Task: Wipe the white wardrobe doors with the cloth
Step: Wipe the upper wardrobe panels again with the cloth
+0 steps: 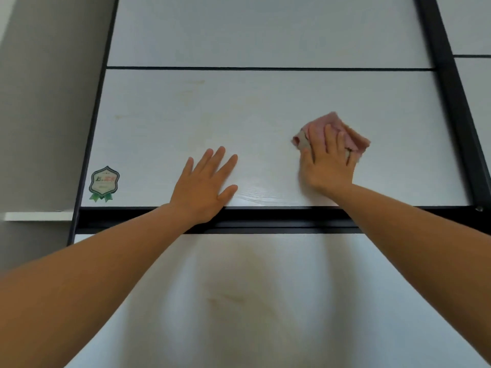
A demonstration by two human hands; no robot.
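Observation:
The white wardrobe door point(239, 115) fills the view, split into panels by thin black lines. My right hand point(328, 162) presses a pink cloth point(353, 136) flat against the middle panel, right of centre, with its fingers spread straight over the cloth. My left hand point(204, 181) lies flat and open on the same panel, near its lower edge, fingers straight and spread. Faint yellowish smudges point(191, 91) show on the panel above my left hand, and another faint mark point(223, 298) sits on the lower panel.
A black frame bar point(265, 219) runs across below my hands, and a black upright point(449, 83) bounds the door at the right. A green badge sticker point(104, 184) is at the panel's lower left corner. A grey wall point(45, 115) stands at the left.

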